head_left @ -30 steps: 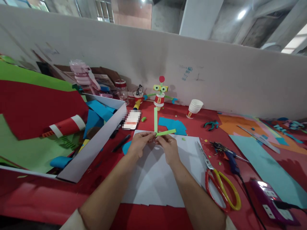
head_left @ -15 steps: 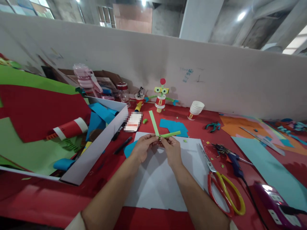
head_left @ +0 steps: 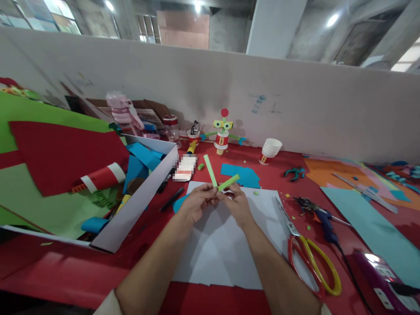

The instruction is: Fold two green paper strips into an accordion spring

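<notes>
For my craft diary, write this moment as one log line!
left hand: holding narrow light-green paper strips in V | right hand: holding them too | below: white rectangular paper sheet

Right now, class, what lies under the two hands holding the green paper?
A white sheet on the red table lies under the left hand and right hand, which hold the green paper. Whatever the hands cover on that sheet cannot be seen.

Paper sheet (head_left: 226,258) on desk (head_left: 72,275) before me, beneath left hand (head_left: 200,201) and right hand (head_left: 236,205); paper strips (head_left: 210,171) between them. Box (head_left: 139,205) to my left. Scissors (head_left: 297,236) at right, then glue gun (head_left: 324,224). Behind sheet, robot figure (head_left: 222,141); paper cups (head_left: 271,148) right of it; partition (head_left: 305,109) rearmost.
</notes>
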A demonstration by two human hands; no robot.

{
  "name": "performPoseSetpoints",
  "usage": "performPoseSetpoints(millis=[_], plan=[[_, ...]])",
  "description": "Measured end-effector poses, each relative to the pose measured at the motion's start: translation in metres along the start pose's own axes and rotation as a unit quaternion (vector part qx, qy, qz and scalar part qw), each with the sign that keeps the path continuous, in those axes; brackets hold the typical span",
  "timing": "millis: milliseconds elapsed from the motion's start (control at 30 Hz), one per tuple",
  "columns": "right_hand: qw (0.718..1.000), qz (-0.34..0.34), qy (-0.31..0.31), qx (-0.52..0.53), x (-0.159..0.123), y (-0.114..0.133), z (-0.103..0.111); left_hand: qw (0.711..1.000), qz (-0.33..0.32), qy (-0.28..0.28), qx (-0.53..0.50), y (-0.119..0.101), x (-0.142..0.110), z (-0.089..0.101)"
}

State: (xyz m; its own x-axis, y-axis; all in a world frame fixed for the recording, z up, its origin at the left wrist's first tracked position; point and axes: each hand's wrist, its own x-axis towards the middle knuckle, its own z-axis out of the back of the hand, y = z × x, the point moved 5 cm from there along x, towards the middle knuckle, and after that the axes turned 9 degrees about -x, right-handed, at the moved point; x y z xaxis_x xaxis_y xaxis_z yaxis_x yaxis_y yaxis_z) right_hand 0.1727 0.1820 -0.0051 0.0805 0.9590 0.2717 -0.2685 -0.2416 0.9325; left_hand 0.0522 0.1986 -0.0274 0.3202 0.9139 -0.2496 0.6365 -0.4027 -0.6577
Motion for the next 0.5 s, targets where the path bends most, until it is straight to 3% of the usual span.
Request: performPoseSetpoints(millis=[333,500], plan=[[0.998,0.056,0.026,0.002,-0.0007,0.0017,-0.0013,0.999,0.048,0.017,-0.016,-0.0009,-0.0019,-0.0002],[0.998,0.064,0.022,-0.002,-0.0009,0.0028,-0.0024,0.999,0.037,-0.017,-0.012,-0.0014,-0.0035,0.0003]])
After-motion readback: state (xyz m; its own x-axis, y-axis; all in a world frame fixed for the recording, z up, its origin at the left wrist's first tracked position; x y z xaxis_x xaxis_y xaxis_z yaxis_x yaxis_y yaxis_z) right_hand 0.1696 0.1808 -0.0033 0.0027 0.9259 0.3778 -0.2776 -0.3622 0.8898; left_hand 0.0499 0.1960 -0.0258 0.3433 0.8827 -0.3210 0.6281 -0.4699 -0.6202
